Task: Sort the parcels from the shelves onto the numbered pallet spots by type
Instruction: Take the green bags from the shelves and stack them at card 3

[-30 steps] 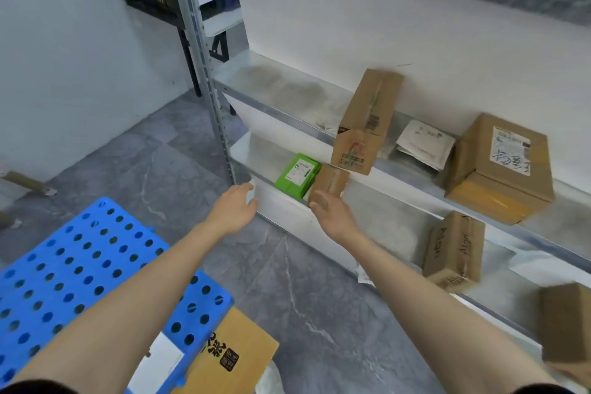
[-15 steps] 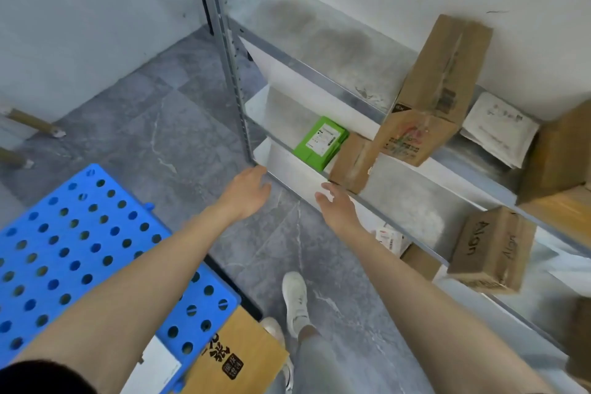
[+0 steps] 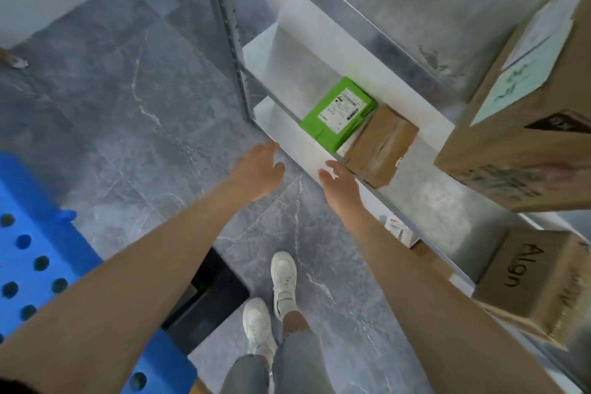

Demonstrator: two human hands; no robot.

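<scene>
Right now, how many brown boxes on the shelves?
3: small box beside the green parcel; large box on the shelf above, right; box marked Align, lower right. A brown sliver below may be a fourth.

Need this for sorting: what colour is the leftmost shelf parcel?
The parcel is bright green; head view.

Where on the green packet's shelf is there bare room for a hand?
Bare shelf lies between the upright post and the green packet, and between the small brown box and the Align box. The green packet and small brown box touch: crowded.
</scene>
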